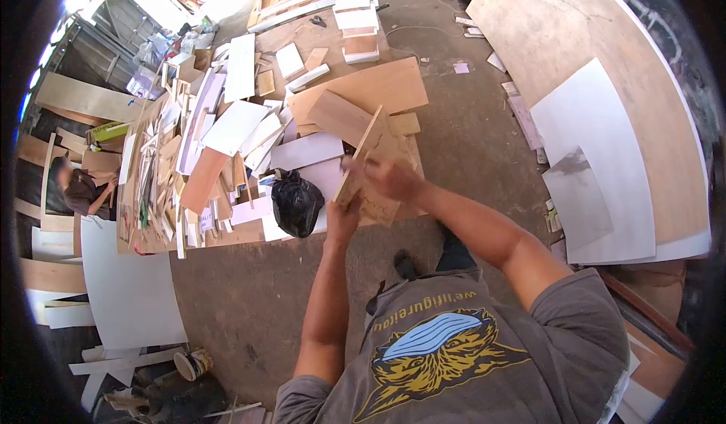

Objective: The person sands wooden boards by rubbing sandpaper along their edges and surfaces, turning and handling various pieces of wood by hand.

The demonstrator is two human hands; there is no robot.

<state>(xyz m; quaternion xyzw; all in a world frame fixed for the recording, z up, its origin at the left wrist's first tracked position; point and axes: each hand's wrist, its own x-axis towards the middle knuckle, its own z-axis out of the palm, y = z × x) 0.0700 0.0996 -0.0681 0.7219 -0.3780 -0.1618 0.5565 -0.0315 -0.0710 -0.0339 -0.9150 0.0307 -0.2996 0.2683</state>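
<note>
My left hand (344,216) grips the lower end of a narrow wooden board (358,156), which is tilted up on its edge over the near end of the work table. My right hand (392,179) is beside the board's right face, its fingers curled and blurred; whether it holds something small is not clear. Beneath both hands lie light brown wood pieces (386,206). To the left of my left hand sits a black plastic bag (296,203). Just beyond the board, a brown panel (340,117) lies across a longer plywood strip (404,85).
A heap of offcuts (162,167) covers the table's left side. Large panels (605,69) lean at the right. Another person (85,190) is at the far left, near a white sheet (132,288). A bucket (193,364) lies on the floor at lower left.
</note>
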